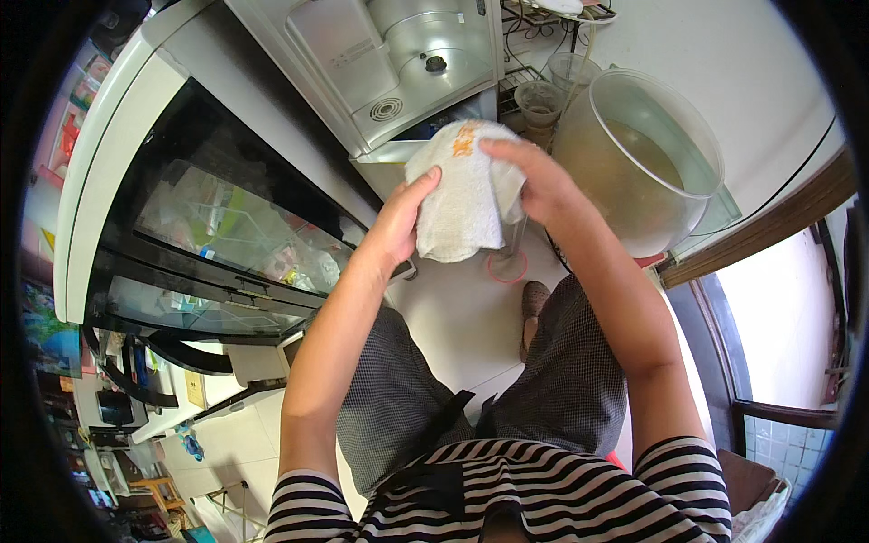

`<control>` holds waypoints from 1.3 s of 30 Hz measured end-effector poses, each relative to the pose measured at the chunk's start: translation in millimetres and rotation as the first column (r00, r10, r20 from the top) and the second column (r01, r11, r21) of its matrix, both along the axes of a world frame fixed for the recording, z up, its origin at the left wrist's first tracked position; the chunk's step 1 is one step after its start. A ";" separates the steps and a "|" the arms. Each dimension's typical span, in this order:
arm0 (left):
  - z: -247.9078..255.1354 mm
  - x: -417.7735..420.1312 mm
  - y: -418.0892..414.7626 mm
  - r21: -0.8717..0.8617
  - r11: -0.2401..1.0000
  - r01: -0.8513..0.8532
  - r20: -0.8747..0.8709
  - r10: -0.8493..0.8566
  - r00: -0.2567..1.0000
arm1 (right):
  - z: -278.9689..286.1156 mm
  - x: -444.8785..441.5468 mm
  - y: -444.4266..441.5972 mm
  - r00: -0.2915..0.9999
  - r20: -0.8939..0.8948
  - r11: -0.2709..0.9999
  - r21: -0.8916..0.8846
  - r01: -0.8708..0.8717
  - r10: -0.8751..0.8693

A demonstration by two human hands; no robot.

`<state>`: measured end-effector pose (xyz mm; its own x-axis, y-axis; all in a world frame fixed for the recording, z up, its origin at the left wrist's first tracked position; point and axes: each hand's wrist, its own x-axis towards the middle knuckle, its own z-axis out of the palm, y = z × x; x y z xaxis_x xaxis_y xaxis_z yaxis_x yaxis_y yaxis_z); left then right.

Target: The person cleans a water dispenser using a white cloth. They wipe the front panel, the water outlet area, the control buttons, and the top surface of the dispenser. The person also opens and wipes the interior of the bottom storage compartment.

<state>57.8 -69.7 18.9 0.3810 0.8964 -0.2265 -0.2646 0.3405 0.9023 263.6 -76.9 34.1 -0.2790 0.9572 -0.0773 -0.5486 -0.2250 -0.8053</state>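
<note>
A white terry towel (456, 210) with orange lettering hangs between my two hands, bunched and folded over at its right side. My left hand (400, 218) grips its left edge, the thumb lying on top. My right hand (533, 175) holds the upper right part, with the fingers partly hidden by the cloth. Just beyond the towel stands a silver water dispenser (363, 75), with a round drain grille (386, 109) and a dark knob (436, 64). The towel covers part of the dispenser's lower front.
To the right, a large clear bowl (604, 170) holds murky water. Plastic cups (540, 102) stand beside a black wire rack (519, 81). A cabinet with dark glass doors (224, 197) borders the left side. A pink-rimmed clear container (508, 266) stands on the tiled floor (441, 319).
</note>
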 end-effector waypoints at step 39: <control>-32.3 -12.9 4.0 0.787 0.349 0.508 -0.557 0.756 0.344 | -40.1 -16.2 152.3 0.599 -0.256 0.651 -0.282 0.705 -0.759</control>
